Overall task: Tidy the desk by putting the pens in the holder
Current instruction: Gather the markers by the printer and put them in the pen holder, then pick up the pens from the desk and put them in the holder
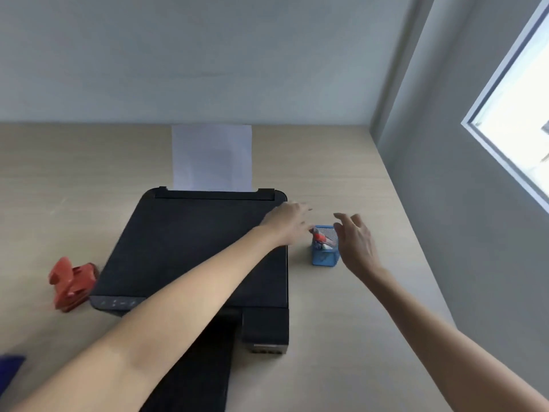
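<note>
While pens (322, 237) fill the holder (325, 254), both empty hands flank it

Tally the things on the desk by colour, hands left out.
Black: 1, the printer
Blue: 1, the mesh pen holder
Red: 1, the hole punch
White: 1, the paper in the printer
Total: 4; the blurred holder contents are not counted.
</note>
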